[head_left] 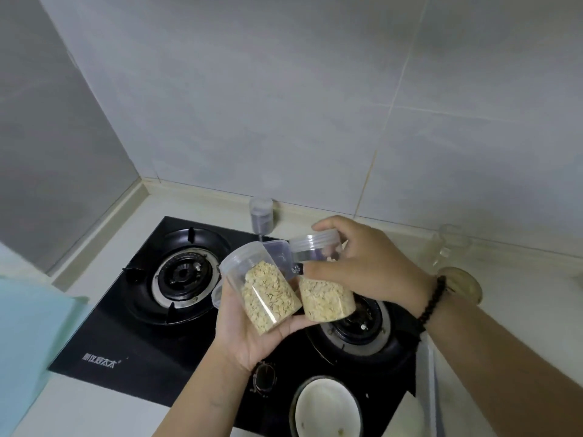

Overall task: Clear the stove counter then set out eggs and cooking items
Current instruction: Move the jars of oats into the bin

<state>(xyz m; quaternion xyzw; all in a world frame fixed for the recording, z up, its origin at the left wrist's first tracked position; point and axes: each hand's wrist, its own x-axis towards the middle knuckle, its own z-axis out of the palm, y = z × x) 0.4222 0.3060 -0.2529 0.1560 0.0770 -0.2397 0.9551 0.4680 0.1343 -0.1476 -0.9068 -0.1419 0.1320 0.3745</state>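
**Mia:** What does the head camera show?

**Ben:** Two small clear jars held up over the black stove (132, 335). The left hand (249, 329) lies palm up, with its fingers curled round the left jar (262, 285), which is tipped over to the left. The right hand (362, 266) comes from above and grips the right jar (321, 279) near its lid. The two jars touch at the bottom, above the right burner (356, 329).

**Mia:** What is inside them?

**Ben:** Pale flakes — maybe oats. Each jar is about half full.

**Mia:** Are they hard to hold?

**Ben:** I think they are light and stiff, made of thin plastic. The sides look smooth, so they could slip. The best place to hold is round the middle, or just under the lid where the ridges are.

**Mia:** Is any other stuff left?

**Ben:** Yes. A third little jar (261, 216) stands at the back edge of the counter, by the wall. A white bowl (328, 408) sits at the front edge of the stove, and a glass thing (449, 247) is at the back right.

**Mia:** Can you read any words?

**Ben:** White letters sit on the front left corner of the stove — too blurry for me to read. The jars have no labels.
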